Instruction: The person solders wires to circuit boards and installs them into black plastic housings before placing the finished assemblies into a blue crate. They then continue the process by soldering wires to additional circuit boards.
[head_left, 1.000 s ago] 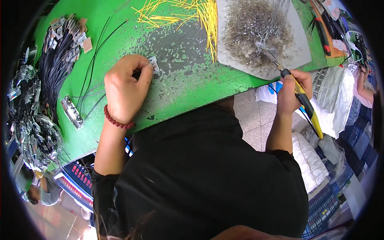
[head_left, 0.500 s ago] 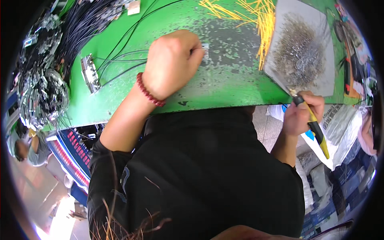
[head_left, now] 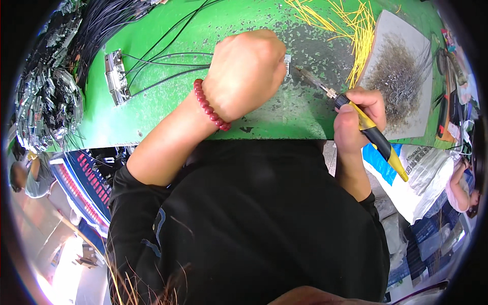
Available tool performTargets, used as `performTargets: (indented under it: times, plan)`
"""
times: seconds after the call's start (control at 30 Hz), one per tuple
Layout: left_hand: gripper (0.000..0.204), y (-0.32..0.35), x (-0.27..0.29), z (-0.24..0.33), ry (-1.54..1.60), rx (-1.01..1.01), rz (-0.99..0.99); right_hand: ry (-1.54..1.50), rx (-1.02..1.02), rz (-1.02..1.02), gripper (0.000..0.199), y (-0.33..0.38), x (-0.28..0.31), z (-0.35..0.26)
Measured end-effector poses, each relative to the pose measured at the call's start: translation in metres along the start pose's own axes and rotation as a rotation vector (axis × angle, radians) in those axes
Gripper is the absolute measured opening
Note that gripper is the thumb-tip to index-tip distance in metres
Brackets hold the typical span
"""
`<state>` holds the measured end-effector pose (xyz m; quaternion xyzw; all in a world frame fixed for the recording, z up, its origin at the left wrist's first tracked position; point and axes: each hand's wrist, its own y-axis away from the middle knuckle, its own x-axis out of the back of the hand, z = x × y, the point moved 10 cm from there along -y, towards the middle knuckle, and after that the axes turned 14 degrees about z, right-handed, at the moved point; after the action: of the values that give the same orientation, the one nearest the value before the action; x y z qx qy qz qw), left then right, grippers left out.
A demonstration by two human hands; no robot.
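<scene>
My left hand [head_left: 249,71], with a dark red bead bracelet at its wrist, is closed in a fist, back up, over the workbench. Black wires [head_left: 173,54] run into it from a silver metal part [head_left: 117,76] lying to its left. A small pale, metallic piece [head_left: 287,65] pokes out at its fingertips; the grip itself is hidden underneath. In my right hand [head_left: 357,118] is a yellow and black soldering iron [head_left: 375,133], held like a pen. Its tip [head_left: 300,71] points left, close to the small piece, with a little space between them.
Yellow wires [head_left: 358,46] lie loose at the back right, beside a grey board [head_left: 424,96] strewn with solder scraps and fine wire bits. Bundled black cables [head_left: 109,25] and shiny metal parts [head_left: 51,107] crowd the left of the green workbench [head_left: 284,124]. A white sack [head_left: 429,178] sits below right.
My right hand has brought the soldering iron left from the grey board to near the small piece. The left hand has shifted slightly right in view, staying closed.
</scene>
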<state>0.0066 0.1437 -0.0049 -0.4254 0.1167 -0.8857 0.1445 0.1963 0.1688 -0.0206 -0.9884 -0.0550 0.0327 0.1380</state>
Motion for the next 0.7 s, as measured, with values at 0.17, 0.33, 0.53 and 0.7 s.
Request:
performTargets:
  times: [0.17, 0.33, 0.53, 0.7]
  plan:
    - [0.007, 0.000, -0.001, -0.001, 0.002, -0.002, -0.002, 0.067, 0.000, -0.005, 0.021, 0.000, -0.004, -0.001]
    - [0.007, 0.000, -0.001, 0.000, 0.007, 0.006, 0.002, 0.090, 0.033, -0.032, 0.020, -0.003, -0.010, -0.005]
    - [0.007, 0.000, 0.000, 0.001, 0.002, -0.002, 0.002, 0.057, 0.046, -0.026, 0.021, 0.001, -0.006, -0.004]
    - [0.007, -0.001, 0.000, 0.001, -0.011, -0.007, -0.006, 0.050, 0.059, 0.008, 0.021, 0.000, -0.001, -0.005]
